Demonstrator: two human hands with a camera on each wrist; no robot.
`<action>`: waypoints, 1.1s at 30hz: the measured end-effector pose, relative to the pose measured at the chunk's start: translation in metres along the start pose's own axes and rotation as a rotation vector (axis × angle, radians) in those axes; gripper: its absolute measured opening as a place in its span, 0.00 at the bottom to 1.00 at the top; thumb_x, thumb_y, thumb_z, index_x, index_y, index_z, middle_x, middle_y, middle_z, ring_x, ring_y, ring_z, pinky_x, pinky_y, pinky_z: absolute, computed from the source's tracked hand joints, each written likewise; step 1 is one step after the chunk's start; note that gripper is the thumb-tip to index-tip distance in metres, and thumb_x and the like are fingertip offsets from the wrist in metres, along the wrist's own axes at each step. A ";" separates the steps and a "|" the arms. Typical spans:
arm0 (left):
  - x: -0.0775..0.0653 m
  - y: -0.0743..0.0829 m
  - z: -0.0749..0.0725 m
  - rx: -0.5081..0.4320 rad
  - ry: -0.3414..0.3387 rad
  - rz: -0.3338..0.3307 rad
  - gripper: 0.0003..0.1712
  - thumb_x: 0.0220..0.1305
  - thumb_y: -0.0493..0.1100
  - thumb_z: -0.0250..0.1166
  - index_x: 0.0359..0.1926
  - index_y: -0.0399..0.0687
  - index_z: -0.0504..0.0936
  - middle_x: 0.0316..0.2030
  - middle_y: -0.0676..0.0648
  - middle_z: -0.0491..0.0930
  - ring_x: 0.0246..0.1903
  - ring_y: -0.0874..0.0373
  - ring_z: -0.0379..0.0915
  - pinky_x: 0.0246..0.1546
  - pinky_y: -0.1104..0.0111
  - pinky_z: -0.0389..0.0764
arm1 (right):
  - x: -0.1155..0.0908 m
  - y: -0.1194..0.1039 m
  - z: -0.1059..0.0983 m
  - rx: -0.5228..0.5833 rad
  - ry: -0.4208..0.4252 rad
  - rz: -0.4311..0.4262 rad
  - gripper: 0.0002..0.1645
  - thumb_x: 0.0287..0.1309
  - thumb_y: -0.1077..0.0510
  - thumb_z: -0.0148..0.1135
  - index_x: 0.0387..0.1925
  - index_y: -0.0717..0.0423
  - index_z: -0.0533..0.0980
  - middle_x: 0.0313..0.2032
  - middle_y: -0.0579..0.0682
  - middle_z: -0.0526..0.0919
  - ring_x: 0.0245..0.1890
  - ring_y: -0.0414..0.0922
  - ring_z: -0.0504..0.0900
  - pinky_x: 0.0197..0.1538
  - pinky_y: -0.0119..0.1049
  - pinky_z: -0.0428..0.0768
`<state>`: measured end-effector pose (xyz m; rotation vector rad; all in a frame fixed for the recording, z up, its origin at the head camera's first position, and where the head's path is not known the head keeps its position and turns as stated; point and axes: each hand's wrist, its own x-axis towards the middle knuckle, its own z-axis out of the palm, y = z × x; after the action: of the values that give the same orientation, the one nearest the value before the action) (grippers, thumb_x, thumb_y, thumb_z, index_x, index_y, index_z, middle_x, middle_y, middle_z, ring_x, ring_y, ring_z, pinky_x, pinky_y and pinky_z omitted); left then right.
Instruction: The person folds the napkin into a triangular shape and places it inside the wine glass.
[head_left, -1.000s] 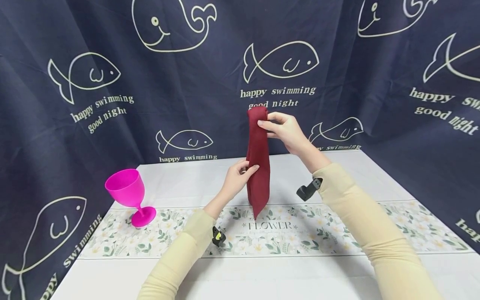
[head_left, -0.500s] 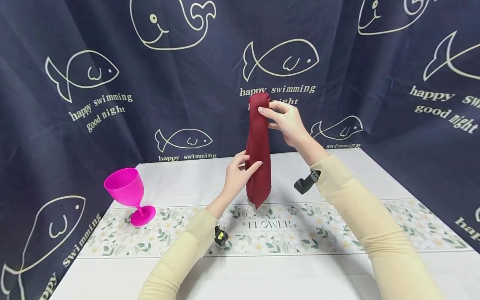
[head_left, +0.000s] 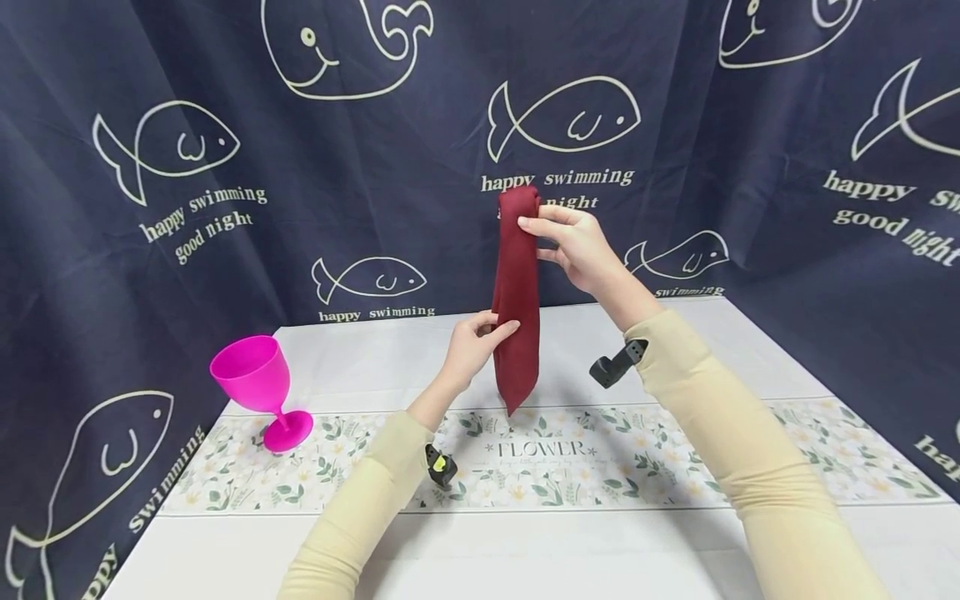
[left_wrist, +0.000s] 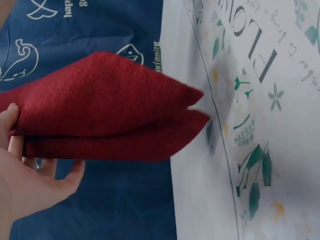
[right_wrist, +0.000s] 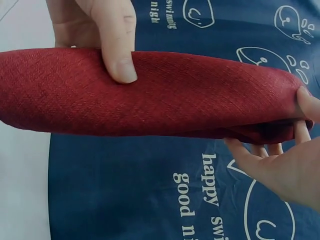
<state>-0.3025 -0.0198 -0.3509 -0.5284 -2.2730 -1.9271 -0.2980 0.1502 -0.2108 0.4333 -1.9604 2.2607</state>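
A dark red cloth napkin (head_left: 517,308), folded into a long strip, hangs upright above the table. Its top is a rounded fold, and its lower end tapers to two pointed layers in the left wrist view. My right hand (head_left: 576,250) pinches it near the top, thumb in front and fingers behind. Lower down, my left hand (head_left: 468,350) holds its left edge, the thumb lying across the front. From the right wrist, the folded end of the napkin (right_wrist: 175,95) shows a small gap between layers beside the right hand (right_wrist: 280,170).
A magenta goblet (head_left: 255,379) stands at the left of the table. A floral runner (head_left: 637,467) printed FLOWER crosses the white tabletop (head_left: 525,542). Behind hangs a dark blue curtain (head_left: 442,217) with fish drawings. Small black devices sit at both wrists.
Both hands first raised the napkin, its tip rising off the runner area. Over the last half second it stays nearly still, with the left hand shifting slightly on it.
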 end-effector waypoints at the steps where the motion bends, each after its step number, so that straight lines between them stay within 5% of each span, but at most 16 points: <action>1: 0.000 -0.001 0.001 0.000 0.012 0.001 0.14 0.55 0.46 0.69 0.39 0.42 0.83 0.29 0.53 0.78 0.30 0.63 0.72 0.35 0.74 0.73 | 0.000 0.000 0.000 0.001 -0.008 0.005 0.15 0.54 0.61 0.64 0.45 0.57 0.79 0.41 0.45 0.81 0.47 0.43 0.77 0.54 0.45 0.75; 5: 0.000 -0.002 0.003 -0.010 0.046 0.015 0.13 0.54 0.45 0.70 0.37 0.41 0.83 0.26 0.52 0.78 0.28 0.63 0.71 0.33 0.74 0.73 | -0.001 -0.002 0.000 -0.004 -0.021 0.024 0.22 0.55 0.59 0.64 0.52 0.60 0.75 0.44 0.46 0.80 0.50 0.44 0.76 0.59 0.51 0.72; 13: -0.001 -0.006 0.006 0.016 -0.050 0.073 0.17 0.57 0.45 0.67 0.44 0.40 0.84 0.51 0.46 0.77 0.43 0.58 0.77 0.49 0.67 0.78 | -0.004 -0.002 0.001 -0.082 -0.007 -0.011 0.19 0.56 0.56 0.64 0.49 0.57 0.76 0.41 0.45 0.81 0.47 0.43 0.76 0.50 0.42 0.77; 19: -0.001 -0.008 0.006 0.010 -0.049 0.035 0.15 0.57 0.46 0.67 0.43 0.41 0.83 0.41 0.43 0.83 0.35 0.61 0.79 0.45 0.68 0.79 | -0.004 0.001 -0.001 -0.073 0.023 -0.041 0.20 0.55 0.57 0.64 0.50 0.58 0.77 0.41 0.44 0.81 0.43 0.41 0.78 0.46 0.37 0.79; 27: 0.001 -0.009 0.010 -0.064 0.047 0.031 0.13 0.54 0.42 0.70 0.38 0.38 0.80 0.43 0.43 0.82 0.38 0.57 0.82 0.43 0.69 0.80 | -0.003 0.005 0.000 -0.070 0.102 -0.096 0.18 0.54 0.59 0.65 0.48 0.58 0.77 0.40 0.45 0.80 0.39 0.40 0.81 0.41 0.32 0.81; 33: 0.001 -0.010 0.010 -0.136 0.046 0.022 0.29 0.53 0.42 0.70 0.53 0.42 0.67 0.42 0.39 0.82 0.38 0.56 0.82 0.43 0.69 0.80 | -0.002 0.006 0.002 0.013 0.105 -0.125 0.20 0.51 0.64 0.66 0.44 0.54 0.67 0.36 0.45 0.80 0.36 0.39 0.81 0.37 0.32 0.81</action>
<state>-0.3051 -0.0112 -0.3621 -0.5158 -2.1101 -2.0714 -0.2975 0.1477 -0.2172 0.4176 -1.8170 2.1743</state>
